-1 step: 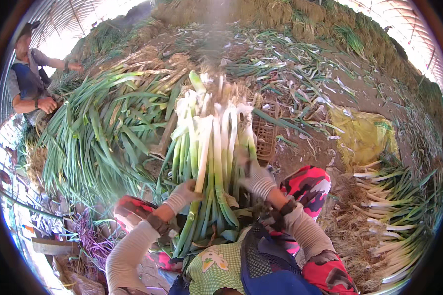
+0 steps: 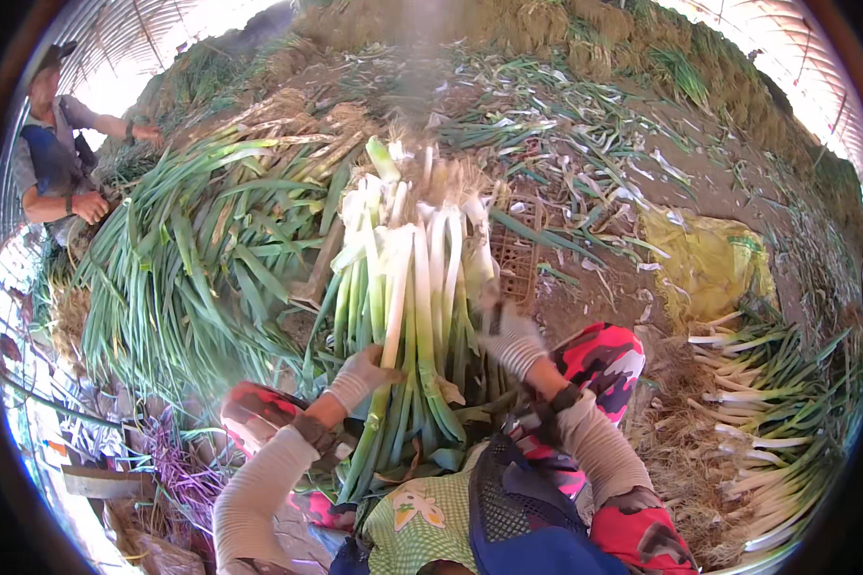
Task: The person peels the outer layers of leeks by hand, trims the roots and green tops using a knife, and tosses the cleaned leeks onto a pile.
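I have a bundle of long green onions (image 2: 420, 297) before me, just left of the brown plastic crate (image 2: 520, 268), roots pointing away and green leaves trailing toward my lap. My gloved left hand (image 2: 360, 377), left of the crate and nearer me, rests against the front stalk where white turns green; whether its fingers close fully around it I cannot tell. My gloved right hand (image 2: 511, 340), apart from the left, is just on my side of the crate beside the bundle's right edge; it is blurred, with something dark at its fingertips, so I cannot tell its grip.

I judge each stalk light but the whole bundle fairly weighty. The white shafts should be firm and a bit slick, apt to slide over each other; the leaves look limp, easily creased or torn. I'd take hold around the lower shafts, both hands cupped, rather than by the leaf tips. Looser stalks lie in a leafy heap (image 2: 192, 240) farther left of the crate.
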Available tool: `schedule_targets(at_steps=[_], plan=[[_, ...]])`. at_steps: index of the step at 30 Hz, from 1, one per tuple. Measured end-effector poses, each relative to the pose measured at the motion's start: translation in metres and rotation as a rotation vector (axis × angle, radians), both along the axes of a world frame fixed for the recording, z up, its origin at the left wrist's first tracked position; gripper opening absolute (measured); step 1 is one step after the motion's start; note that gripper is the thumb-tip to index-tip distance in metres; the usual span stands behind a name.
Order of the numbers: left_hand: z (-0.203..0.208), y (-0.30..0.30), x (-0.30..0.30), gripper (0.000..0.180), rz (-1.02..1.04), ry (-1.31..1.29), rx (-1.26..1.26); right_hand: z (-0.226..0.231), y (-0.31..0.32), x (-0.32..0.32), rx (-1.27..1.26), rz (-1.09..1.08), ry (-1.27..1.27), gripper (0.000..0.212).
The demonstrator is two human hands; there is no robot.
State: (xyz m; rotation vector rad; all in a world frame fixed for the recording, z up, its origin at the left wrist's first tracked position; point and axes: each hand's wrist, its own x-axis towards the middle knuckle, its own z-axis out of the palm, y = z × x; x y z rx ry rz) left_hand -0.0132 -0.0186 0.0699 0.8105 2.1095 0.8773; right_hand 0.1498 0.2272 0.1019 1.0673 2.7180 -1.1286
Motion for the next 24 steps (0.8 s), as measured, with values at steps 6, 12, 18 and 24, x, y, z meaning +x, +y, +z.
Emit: schedule_targets(at_steps=[6,12,18,24], plan=[[-0.009,0.041,-0.009,0.040,0.231,-0.164,0.065,-0.040,0.074,-0.008,0.348,-0.132,-0.244,0.099],[0.029,0.046,-0.020,0.030,0.468,-0.419,0.429,-0.036,0.055,-0.025,0.310,-0.054,-0.533,0.095],[0.007,0.100,0.008,0.081,0.258,0.397,-0.345,-0.040,-0.015,-0.039,0.017,0.386,-0.161,0.044],[-0.001,0.099,-0.020,0.092,0.281,-0.006,-0.215,-0.038,-0.092,-0.032,-0.265,0.126,0.009,0.062]])
